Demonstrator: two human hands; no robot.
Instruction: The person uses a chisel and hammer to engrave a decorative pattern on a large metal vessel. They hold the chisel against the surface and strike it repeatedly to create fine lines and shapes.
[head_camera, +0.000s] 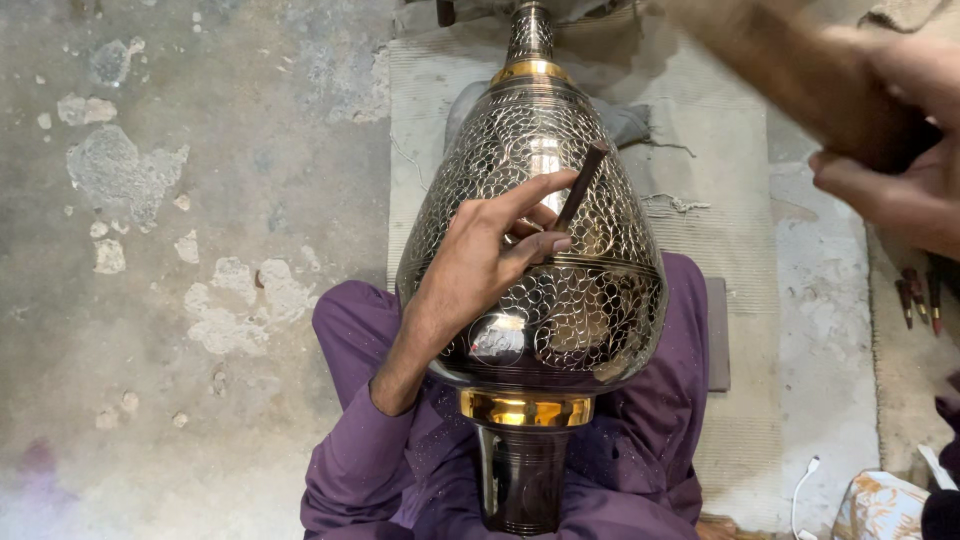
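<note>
Left hand (480, 262) pinches a slim punch (582, 186) against the engraved metal vase (540, 250) lying across the lap; right hand (880, 110), blurred, grips a dark hammer (780, 60) overhead. Judging by this, keep the tip planted and strike squarely.

Vase (560, 300): dark, near-black metal body; silver scale-like engraved pattern over the whole surface.
Vase bands (527, 408): plain polished gold, one at the neck, one above the stem.
Vase stem (520, 480): dark, fine vertical engraved lines.
Chisel (582, 185): dark brown, plain.
Clothing (640, 450): solid purple, no pattern.
Mat (720, 160): pale beige-grey, fine ribbed weave.
Floor (200, 250): grey concrete, lighter patches where the surface has flaked.
Spare tools (918, 298): dark reddish-brown.
Cable (803, 490): white.
Packet (880, 505): white with orange and pale blue print.
</note>
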